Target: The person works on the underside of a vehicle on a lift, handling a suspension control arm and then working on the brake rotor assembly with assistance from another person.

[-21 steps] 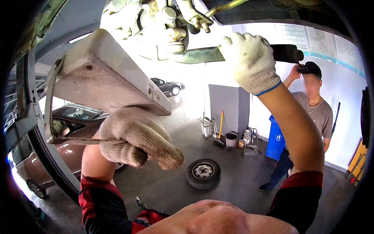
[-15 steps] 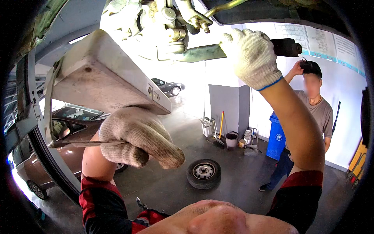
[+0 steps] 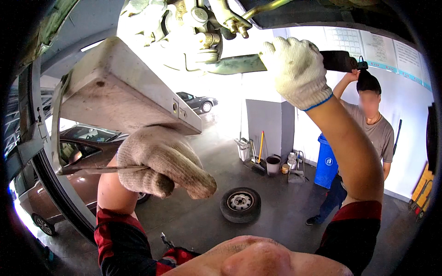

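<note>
My left hand [image 3: 161, 161], in a soiled knit glove, is closed around the thin metal bracket [image 3: 94, 169] of a white box-shaped work lamp [image 3: 115, 85]. The lamp hangs tilted above that hand, close to the underside of a raised vehicle. My right hand [image 3: 297, 71], in a cleaner white glove with a blue hem, grips a grey-green metal bar [image 3: 239, 63]. The bar's dark end [image 3: 338, 60] sticks out right of my fist. Left of the bar are brightly lit suspension parts [image 3: 198, 27], washed out by glare. My right fingertips are partly hidden.
A person [image 3: 368, 119] stands at the right, one hand raised to a dark cap. On the floor lie a wheel [image 3: 240, 204], a bucket [image 3: 273, 165] and brooms. A blue bin [image 3: 327, 161] stands behind my right arm. A brown car [image 3: 69, 179] is at the left.
My right hand and the bar have dropped very slightly. At the right, the person's small dark device has risen above the cap. My left hand and the lamp are almost still.
</note>
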Available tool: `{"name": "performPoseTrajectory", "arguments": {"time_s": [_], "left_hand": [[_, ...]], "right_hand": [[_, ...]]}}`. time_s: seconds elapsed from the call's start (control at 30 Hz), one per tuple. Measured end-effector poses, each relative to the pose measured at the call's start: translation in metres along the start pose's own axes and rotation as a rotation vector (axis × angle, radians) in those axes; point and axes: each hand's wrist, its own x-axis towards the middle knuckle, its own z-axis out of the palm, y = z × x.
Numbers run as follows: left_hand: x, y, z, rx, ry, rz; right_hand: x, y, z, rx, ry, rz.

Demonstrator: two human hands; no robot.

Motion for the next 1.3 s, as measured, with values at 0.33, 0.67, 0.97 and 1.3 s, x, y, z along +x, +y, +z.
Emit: {"name": "performPoseTrajectory", "arguments": {"time_s": [0.33,0.67,0.97,1.3], "left_hand": [[-0.003,-0.002,-0.003,0.014,0.062,0.027],[-0.01,-0.002,-0.005,0.054,0.026,0.003],[-0.012,-0.009,-0.006,-0.093,-0.008,0.057],[-0.017,-0.004,-0.02,-0.492,-0.177,0.073]], "right_hand": [[0.001,-0.001,0.0,-0.046,0.031,-0.02],[0.004,-0.005,0.002,-0.02,-0.017,0.03],[0.003,-0.001,-0.005,-0.042,-0.081,0.029],[0.002,0.008,0.015,-0.049,-0.028,0.06]]}}
